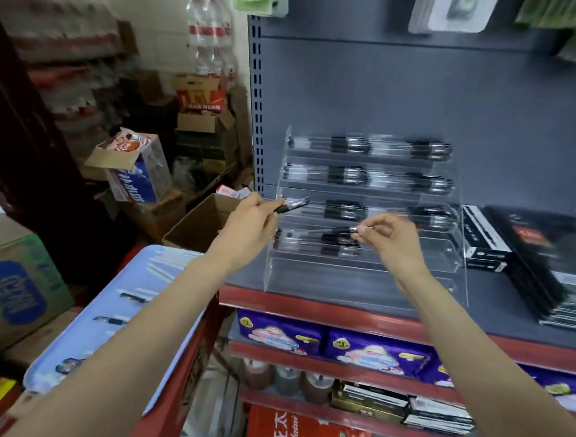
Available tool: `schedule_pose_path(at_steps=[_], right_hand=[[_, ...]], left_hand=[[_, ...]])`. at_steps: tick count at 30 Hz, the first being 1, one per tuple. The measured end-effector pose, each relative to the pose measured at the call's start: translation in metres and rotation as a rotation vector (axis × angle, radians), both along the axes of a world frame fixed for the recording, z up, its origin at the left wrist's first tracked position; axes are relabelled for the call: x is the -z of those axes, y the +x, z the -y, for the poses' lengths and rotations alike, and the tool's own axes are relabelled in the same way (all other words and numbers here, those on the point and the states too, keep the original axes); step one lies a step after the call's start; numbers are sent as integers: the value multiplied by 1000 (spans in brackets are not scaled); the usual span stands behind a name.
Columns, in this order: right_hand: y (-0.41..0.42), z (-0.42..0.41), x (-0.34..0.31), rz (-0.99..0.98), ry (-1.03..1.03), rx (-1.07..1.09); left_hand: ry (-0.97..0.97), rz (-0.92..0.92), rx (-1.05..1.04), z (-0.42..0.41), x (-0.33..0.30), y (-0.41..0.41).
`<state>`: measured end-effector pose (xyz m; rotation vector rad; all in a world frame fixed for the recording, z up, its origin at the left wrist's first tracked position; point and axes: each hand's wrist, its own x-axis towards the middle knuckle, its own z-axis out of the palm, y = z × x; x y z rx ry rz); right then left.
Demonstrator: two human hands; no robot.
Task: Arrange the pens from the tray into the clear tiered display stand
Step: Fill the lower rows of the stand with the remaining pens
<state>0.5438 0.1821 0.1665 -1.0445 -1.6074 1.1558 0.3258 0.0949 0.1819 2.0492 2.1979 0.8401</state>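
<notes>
On shelf: clear tiered stand (366, 274) is sitting with four upper tiers carrying pens (349, 145), lowest tier bare.
Left hand (250, 223): gripping one dark pen (293, 206) beside the stand's left wall.
Right hand (390, 234): pinching one second pen (337, 230) over the fourth tier.
Tray (86, 338): lying lower left, about three dark pens (134, 297) showing; blurred.

The display stand (367, 268) is clear, its pens (349, 145) black, silver and clear. The tray (87, 335) is pale blue. The shelf (474, 302) is dark grey with a red front edge, the packs (373, 352) below it purple with yellow marks, and the stacked boxes (542, 262) black.
</notes>
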Motion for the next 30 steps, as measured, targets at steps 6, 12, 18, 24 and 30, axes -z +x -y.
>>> schedule_pose_path(at_steps=[6, 12, 18, 24, 30], right_hand=[[-11, -13, 9, 534, 331, 12], [-15, -22, 6, 683, 362, -18], [-15, -22, -5, 654, 278, -92], [-3, -8, -17, 243, 127, -198], [15, -16, -8, 234, 168, -54]], left_hand=[[103, 172, -43, 5, -5, 6], [143, 132, 0, 0, -4, 11], [123, 92, 41, -6, -2, 18], [94, 112, 120, -15, -2, 37], [137, 78, -8, -19, 5, 34]])
